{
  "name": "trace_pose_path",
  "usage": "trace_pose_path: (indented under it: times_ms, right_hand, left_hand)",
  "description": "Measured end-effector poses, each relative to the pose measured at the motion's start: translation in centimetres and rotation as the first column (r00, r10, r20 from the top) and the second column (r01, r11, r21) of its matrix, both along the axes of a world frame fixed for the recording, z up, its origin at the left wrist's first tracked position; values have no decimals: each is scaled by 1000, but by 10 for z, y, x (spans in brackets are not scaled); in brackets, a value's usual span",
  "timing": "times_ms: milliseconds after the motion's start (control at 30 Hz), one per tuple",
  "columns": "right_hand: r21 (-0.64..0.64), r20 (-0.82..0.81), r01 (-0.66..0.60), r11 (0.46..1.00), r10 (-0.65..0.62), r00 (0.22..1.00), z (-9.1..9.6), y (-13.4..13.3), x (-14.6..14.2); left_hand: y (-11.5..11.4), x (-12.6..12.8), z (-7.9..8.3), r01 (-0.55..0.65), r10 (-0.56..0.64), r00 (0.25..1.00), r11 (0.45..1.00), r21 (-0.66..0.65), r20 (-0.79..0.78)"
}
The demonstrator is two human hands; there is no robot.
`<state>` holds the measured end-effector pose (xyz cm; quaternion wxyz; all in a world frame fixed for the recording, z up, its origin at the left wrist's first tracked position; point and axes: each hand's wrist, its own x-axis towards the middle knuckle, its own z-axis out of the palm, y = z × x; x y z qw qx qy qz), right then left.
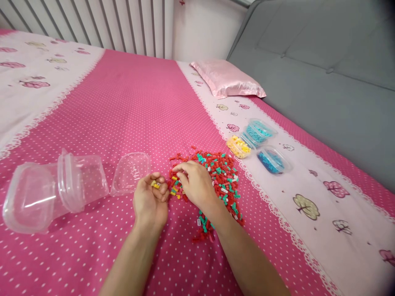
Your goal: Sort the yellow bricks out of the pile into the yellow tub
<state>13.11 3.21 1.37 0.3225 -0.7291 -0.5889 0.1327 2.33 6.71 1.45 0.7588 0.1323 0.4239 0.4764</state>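
A heap of tiny plastic bricks [220, 176], mostly red with teal, white and a few yellow ones, lies on the pink dotted bedsheet [129, 107]. My left hand [151, 199] rests palm up just left of the heap, fingers curled around a few yellow bricks [155, 184]. My right hand [194, 183] lies over the heap's left edge, its fingertips pinched at small bricks there; what they pinch is too small to make out.
Empty clear tubs [46, 191] and a clear lid [131, 172] lie to the left. Three small tubs stand to the right: yellow bricks [238, 146], teal [258, 132], blue [273, 160]. A pink pillow [226, 78] and a grey padded headboard [324, 74] are behind.
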Motion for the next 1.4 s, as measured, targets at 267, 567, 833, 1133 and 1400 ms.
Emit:
trace_pose_path:
  times_ms: [267, 567, 833, 1133, 1400]
  right_hand:
    - [-175, 188, -96, 980, 129, 974, -16, 1, -3]
    - [-150, 206, -42, 988, 73, 976, -13, 1, -3]
    - [-41, 6, 38, 998, -38, 999, -6, 1, 1]
    - [483, -218, 193, 854, -96, 971, 31, -14, 1]
    - [613, -189, 161, 773, -54, 980, 49, -28, -8]
  left_hand:
    - [0, 1, -3, -19, 19, 1000, 1000, 0, 0]
    - [0, 2, -1, -24, 24, 1000, 1000, -13, 4]
    - [-1, 3, 4, -115, 120, 989, 992, -55, 88]
    - [-2, 4, 4, -58, 72, 946, 997, -52, 317]
    - [-4, 4, 6, 18, -6, 919, 999, -27, 395]
